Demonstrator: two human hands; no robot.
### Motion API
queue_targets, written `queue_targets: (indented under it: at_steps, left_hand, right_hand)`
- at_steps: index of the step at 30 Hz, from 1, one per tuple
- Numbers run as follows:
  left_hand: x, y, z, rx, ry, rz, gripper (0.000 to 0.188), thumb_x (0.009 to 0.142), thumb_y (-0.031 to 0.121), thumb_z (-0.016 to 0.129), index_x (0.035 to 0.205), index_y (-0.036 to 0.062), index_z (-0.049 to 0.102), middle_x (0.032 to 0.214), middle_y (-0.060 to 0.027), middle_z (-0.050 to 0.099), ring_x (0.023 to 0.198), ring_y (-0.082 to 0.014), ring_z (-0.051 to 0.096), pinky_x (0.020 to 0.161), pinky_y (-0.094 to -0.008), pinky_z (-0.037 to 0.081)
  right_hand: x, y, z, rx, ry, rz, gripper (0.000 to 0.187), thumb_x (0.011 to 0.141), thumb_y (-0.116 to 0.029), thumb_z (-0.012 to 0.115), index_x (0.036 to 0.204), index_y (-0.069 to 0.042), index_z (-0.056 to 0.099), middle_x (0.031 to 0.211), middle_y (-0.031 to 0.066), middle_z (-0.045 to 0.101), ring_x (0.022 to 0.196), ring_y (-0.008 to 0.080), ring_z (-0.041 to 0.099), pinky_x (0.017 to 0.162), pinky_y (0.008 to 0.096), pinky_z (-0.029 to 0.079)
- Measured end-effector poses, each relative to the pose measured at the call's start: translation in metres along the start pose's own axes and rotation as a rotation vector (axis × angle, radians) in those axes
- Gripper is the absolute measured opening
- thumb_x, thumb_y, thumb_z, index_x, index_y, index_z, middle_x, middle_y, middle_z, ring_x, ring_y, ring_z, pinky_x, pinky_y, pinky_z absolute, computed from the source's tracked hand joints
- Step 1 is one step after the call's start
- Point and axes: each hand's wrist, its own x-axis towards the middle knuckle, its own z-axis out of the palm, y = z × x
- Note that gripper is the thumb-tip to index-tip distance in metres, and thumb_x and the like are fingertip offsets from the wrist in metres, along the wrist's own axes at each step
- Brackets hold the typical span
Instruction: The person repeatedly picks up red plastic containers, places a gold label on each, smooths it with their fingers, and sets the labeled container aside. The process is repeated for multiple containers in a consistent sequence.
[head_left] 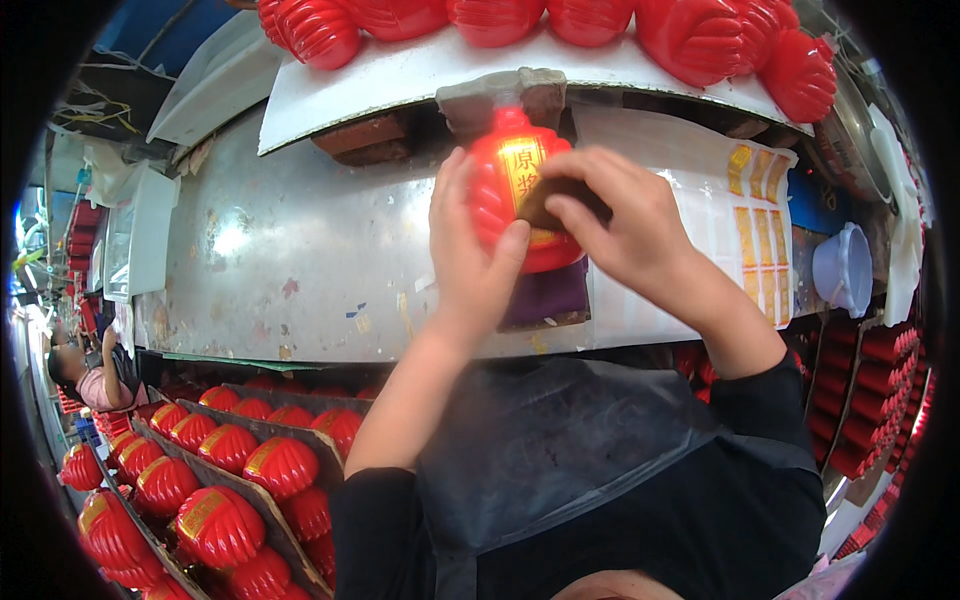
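Both grips are busy on one red lantern-shaped bottle (520, 200), which stands on the metal worktop (290, 260) right in front of me. From my seat I read the left hand (470, 260) as clasped around the bottle's left flank, thumb across the front, probably to steady it against pressure from the other side. The right hand (625, 230) is clenched on a dark pad (560, 195) and presses it against the gold label (525, 175) on the bottle's face, which looks like smoothing the label flat. Just right of the bottle lies a white sheet carrying more gold labels (750, 210), near enough for the right hand. Down at my left, cardboard-divided trays hold rows of labelled red bottles (220, 480). Beyond the bottle, a raised white board (400, 70) carries more red bottles (700, 40) whose faces show no label. A pale plastic cup (845, 265) sits far right.
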Motion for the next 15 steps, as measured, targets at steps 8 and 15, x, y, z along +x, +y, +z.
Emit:
queue_targets:
  at_steps: [8, 15]
  left_hand:
    - [0.003, -0.001, -0.004, -0.169, 0.015, -0.090, 0.060, 0.102, 0.026, 0.058, 0.150, -0.0063, 0.045, 0.160, -0.0249, 0.043, 0.149, -0.0398, 0.041, 0.125, -0.0470, 0.030]
    - [0.008, -0.008, -0.010, -0.177, 0.006, -0.057, 0.047, 0.105, 0.022, 0.053, 0.144, -0.0054, 0.053, 0.158, -0.0226, 0.047, 0.149, -0.0355, 0.043, 0.124, -0.0438, 0.032]
  right_hand:
    - [0.026, 0.022, -0.005, -0.317, 0.001, -0.371, 0.025, 0.084, -0.005, 0.072, 0.109, -0.007, 0.068, 0.096, 0.0130, 0.073, 0.087, 0.0350, 0.073, 0.078, 0.0439, 0.059]
    - [-0.027, -0.009, 0.003, -0.212, -0.159, -0.668, 0.024, 0.073, -0.007, 0.078, 0.097, -0.006, 0.076, 0.100, 0.0092, 0.076, 0.090, 0.0236, 0.076, 0.079, 0.0350, 0.062]
